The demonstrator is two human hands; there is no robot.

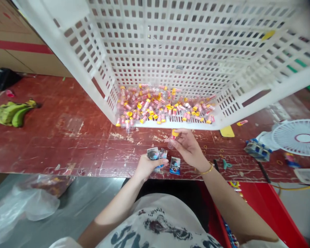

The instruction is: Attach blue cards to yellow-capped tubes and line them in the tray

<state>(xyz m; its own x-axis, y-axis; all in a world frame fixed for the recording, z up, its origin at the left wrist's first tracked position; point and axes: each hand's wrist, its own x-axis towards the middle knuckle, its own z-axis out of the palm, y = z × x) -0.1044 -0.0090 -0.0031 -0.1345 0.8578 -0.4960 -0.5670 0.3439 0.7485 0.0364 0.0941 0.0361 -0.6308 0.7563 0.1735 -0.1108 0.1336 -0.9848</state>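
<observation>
Your right hand (187, 146) has its thumb and fingers pinched on 1 tube (171, 142), up near its yellow cap (175, 132). The tube is off the worktop (98, 150), just in front of the crate. Pinch it softly, as the clear wall looks thin and could bend. Let your fingertips do the work so you can turn it with ease.

Your left hand (149, 165) is closed on some small packs (152, 153), with the thumb laid across them. Press just hard enough that they don't slip, and line up their edges so you can slide off 1 at a time.

1 loose pack (175, 166) lies flat between your 2 hands; mind your right wrist doesn't brush it.

Past your hands, the crate (196, 126) has its open side to you, with many more tubes (146, 105) inside. Don't bump its rim, or some may roll out.
</observation>
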